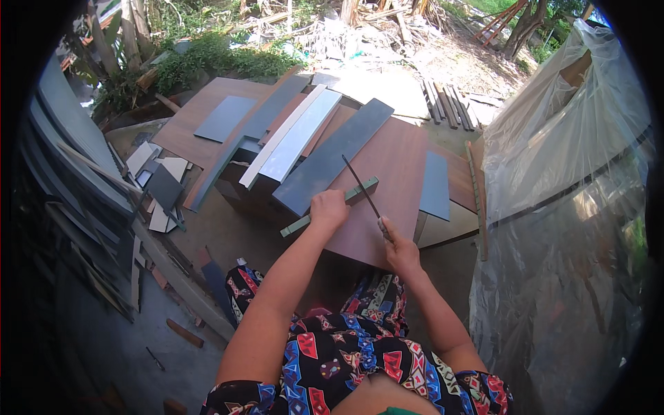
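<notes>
My left hand [329, 209] is closed over a narrow green bar [296, 226], pressing it down near the front edge of a wide brown board [391, 166]. The bar lies slantwise, its near end sticking out past the board's edge. In my closed right hand [398, 247] is the handle of a long, thin, dark-bladed tool [357, 181]. Its blade points away from me and crosses the green bar near its far end; whether it has teeth does not show. A dark grey plank [346, 149] lies just left of both, by my left hand.
White [297, 138] and grey panels lie across the boards to the left, and a blue-grey panel [434, 185] to the right. Offcuts [166, 183] are heaped at left beside leaning strips [76, 187]. Clear plastic sheeting [553, 207] hangs at right. Timber strips [448, 105] lie behind.
</notes>
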A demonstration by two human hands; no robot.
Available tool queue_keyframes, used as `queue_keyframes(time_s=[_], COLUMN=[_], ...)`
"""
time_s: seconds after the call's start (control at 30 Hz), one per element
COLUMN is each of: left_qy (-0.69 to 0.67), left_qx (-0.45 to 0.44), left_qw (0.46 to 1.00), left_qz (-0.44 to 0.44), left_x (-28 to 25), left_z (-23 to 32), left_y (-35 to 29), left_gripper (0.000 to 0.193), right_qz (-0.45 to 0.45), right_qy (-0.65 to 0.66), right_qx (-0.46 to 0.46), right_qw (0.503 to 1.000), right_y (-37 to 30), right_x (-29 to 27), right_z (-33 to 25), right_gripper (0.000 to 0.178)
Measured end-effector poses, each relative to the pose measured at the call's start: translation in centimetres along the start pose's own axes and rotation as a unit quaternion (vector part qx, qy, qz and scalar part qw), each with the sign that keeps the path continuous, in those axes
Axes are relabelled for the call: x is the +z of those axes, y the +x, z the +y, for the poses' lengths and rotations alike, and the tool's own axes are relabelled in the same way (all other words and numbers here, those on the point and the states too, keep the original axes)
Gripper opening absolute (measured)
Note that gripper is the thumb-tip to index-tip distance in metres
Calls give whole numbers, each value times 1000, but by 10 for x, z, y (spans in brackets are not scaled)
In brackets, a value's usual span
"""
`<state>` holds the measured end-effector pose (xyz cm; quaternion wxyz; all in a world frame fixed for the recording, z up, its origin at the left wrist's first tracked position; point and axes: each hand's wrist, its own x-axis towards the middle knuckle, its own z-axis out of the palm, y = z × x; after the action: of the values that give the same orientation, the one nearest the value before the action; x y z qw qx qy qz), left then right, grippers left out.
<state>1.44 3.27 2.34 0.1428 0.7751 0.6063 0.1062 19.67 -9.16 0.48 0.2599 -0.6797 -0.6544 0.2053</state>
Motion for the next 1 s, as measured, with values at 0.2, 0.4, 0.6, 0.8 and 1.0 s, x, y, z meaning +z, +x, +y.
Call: queue_keyframes(time_s=[0.2, 0.4, 0.6, 0.8, 1.0], left_qy=[-10, -4, 6, -11, -14], left_qx=[14, 23, 31, 11, 2], left_qw=[1000, 999, 998, 999, 1000], left_qz=[11, 23, 46, 28, -1], left_x=[3, 5, 15, 8, 3], left_z=[-3, -2, -1, -4, -2], left_y=[4, 2, 1, 2, 5], left_gripper=[30, 30, 29, 29, 30], right_qz=[70, -16, 19, 6, 93], right_qy=[70, 40, -12, 15, 77], right_qx=[-55, 26, -40, -5, -80], right_qw=[994, 999, 999, 1000, 989], right_y=[-78, 2, 75, 28, -72], right_x=[-11, -10, 16, 7, -3], right_z=[25, -2, -17, -9, 28], right_gripper=[55, 54, 59, 59, 55])
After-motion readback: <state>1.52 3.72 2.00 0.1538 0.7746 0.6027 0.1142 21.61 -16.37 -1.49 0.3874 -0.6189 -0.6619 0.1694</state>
